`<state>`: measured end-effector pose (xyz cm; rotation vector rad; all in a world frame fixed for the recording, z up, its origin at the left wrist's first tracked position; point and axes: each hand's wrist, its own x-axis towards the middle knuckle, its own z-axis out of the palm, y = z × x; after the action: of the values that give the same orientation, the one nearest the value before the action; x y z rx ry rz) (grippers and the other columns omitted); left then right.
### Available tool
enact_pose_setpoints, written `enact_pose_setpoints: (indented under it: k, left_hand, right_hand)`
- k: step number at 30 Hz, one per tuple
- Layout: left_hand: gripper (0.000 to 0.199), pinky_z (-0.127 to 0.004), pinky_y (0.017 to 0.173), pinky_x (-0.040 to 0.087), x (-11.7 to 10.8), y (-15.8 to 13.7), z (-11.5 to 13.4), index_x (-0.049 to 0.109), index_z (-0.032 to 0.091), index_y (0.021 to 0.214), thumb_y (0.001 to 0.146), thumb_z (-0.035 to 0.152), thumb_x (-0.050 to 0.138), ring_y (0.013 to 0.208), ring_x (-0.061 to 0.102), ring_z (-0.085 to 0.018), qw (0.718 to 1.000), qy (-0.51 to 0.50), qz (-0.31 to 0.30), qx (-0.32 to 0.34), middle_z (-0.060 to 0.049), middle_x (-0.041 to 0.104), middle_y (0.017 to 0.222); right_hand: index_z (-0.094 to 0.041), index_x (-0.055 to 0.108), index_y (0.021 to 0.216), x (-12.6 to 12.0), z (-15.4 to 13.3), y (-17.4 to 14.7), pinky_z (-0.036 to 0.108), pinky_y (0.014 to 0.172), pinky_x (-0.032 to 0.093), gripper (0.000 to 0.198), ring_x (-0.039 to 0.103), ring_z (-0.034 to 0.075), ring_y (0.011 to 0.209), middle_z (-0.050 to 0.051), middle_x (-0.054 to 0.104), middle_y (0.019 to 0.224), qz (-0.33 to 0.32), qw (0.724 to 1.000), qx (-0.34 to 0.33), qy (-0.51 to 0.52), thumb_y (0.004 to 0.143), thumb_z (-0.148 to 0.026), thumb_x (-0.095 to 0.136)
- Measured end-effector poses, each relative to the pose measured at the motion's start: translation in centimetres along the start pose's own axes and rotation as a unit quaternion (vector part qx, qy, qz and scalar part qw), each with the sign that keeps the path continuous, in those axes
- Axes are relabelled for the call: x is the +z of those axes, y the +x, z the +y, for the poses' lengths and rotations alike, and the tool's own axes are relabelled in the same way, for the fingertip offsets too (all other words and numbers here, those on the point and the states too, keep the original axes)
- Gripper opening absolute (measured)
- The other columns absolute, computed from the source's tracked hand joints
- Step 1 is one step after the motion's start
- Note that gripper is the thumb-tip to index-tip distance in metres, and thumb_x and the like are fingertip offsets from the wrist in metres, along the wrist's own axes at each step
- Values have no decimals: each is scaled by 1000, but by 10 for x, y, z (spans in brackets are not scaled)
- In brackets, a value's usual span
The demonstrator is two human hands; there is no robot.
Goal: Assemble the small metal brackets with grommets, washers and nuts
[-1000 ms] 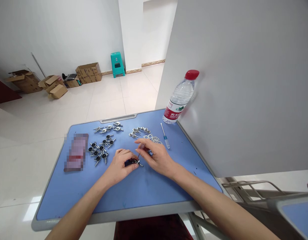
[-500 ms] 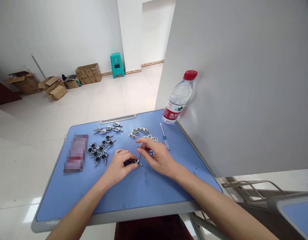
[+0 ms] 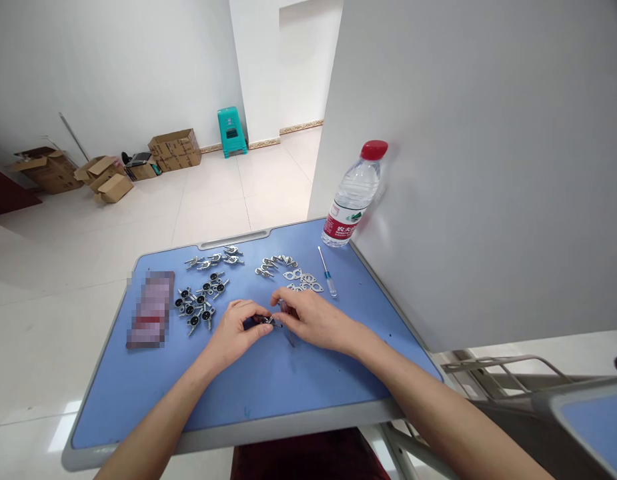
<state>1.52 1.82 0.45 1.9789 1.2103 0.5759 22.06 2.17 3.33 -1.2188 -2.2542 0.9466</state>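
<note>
A small metal part (image 3: 267, 321) is held near the middle of a blue surface (image 3: 268, 397), about midway between its left and right edges. It is pinched between the thumb and fingers of the left hand (image 3: 237, 331) and is partly hidden by them. A slim tool (image 3: 284, 306) with a clear handle is gripped in the right hand (image 3: 312, 319), its thin shaft slanted below the fingers; whether the part is touched by that hand cannot be told. Beyond the right hand, flat metal plates (image 3: 308, 279) are spread, with curved metal pieces (image 3: 269, 264) arranged in an arc toward the far edge. A blue-and-clear screwdriver (image 3: 329, 277) is laid beside the plates. At the far right corner, a red-capped water bottle (image 3: 349, 203) is stood. Left of the middle, black-centred parts (image 3: 201, 300) are clustered, with forked metal parts (image 3: 216, 257) placed beyond, nearer the far edge. Along the left edge, a pixelated purple object (image 3: 152, 310) is laid.
</note>
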Motion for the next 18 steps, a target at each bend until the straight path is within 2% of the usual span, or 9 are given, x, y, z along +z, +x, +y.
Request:
enact_pose_setpoints:
  k: [4,8,13,18]
  left_hand:
    - [15,-38,89,41,0,0,-2,69,23,92,84,34,63,92,58,-23,1000,12,7,0,-2,68,87]
    - [13,-38,90,42,-1,0,-2,69,23,92,85,32,63,90,59,-22,1000,26,4,8,-2,68,86]
    - [10,-38,93,39,-3,1,2,68,22,91,85,29,63,87,60,-20,998,50,10,22,-1,67,84]
    - [6,-39,93,37,-3,2,3,67,22,90,85,25,65,92,60,-21,995,85,25,38,-1,69,91]
  right_hand:
    - [-19,59,90,-4,-3,-1,23,58,35,3,52,13,60,-3,59,65,-40,999,25,10,87,-16,57]
    - [-18,60,77,-8,-4,-2,22,55,32,10,47,10,54,-4,55,60,-61,998,26,10,86,-14,57]
    - [-17,60,75,-7,-4,-2,22,54,31,12,48,10,55,-3,57,62,-73,997,26,3,85,-12,55]
    - [-17,62,77,1,-2,3,22,55,32,12,52,11,58,-1,61,65,-75,996,41,-30,84,-12,54]
